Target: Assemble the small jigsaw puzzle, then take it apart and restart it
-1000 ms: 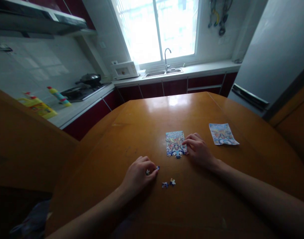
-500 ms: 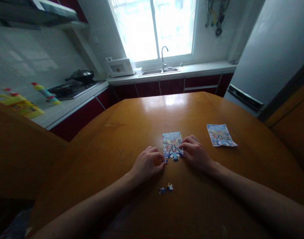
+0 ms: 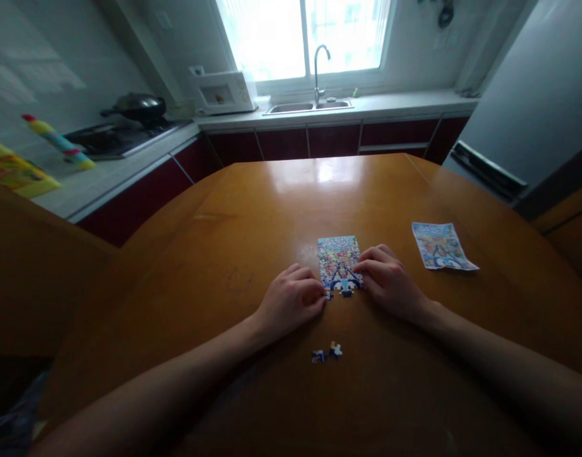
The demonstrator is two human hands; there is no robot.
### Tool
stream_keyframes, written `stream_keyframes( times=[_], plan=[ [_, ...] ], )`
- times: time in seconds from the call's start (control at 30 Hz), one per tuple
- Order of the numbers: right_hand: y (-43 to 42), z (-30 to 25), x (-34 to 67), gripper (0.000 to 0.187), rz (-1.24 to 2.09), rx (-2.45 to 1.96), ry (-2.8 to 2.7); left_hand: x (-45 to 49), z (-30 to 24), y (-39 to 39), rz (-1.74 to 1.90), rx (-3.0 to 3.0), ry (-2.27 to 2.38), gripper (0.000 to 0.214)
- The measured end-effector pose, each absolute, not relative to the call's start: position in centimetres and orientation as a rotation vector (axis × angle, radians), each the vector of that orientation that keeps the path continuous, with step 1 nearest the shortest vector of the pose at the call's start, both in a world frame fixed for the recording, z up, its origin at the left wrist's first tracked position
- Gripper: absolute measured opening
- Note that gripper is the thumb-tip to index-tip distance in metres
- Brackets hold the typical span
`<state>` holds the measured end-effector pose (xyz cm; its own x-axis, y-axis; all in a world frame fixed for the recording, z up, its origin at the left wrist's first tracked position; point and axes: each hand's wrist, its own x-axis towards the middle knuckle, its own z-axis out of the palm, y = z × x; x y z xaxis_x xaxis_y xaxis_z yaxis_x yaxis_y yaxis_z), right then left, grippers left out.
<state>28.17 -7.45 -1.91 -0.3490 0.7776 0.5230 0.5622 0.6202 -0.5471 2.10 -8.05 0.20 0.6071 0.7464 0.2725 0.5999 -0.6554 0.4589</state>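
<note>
A colourful jigsaw puzzle [image 3: 339, 259] lies flat on the wooden table, its bottom edge uneven with knobs and gaps. At its lower left corner, my left hand [image 3: 295, 297] pinches a small puzzle piece [image 3: 328, 294] between thumb and fingertips. The piece sits right by the bottom edge; whether it is locked in, I cannot tell. My right hand [image 3: 388, 279] is closed at the puzzle's right side, its bent fingers holding that edge. Two loose pieces, one dark and purplish [image 3: 318, 356] and one blue and white [image 3: 336, 350], lie nearer to me.
To the right lies a creased paper sheet [image 3: 443, 246] with a similar picture. The wooden table [image 3: 252, 216] has a curved edge. Beyond are a counter with a sink [image 3: 291, 108], a microwave [image 3: 224, 92], a stove with a pan [image 3: 141, 108] and a fridge [image 3: 523, 95].
The view has tilted downward, so the room sits higher in the picture. Both hands keep their grips at the puzzle, with the left still pinching the piece by the lower left corner.
</note>
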Motion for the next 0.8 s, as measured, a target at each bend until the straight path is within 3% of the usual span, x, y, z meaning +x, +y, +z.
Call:
stream_keyframes(
  times=[0.53, 0.8],
  plan=[
    [-10.0, -0.9, 26.0, 0.034, 0.192, -0.894, -2.461, 1.9, 0.2, -8.1, 0.69, 2.545, 1.07, 0.006],
    [-10.4, -0.8, 25.8, 0.03, 0.206, -0.968, -2.497, 1.8, 0.4, -8.5, 0.629, 2.611, 1.02, 0.014]
  ],
)
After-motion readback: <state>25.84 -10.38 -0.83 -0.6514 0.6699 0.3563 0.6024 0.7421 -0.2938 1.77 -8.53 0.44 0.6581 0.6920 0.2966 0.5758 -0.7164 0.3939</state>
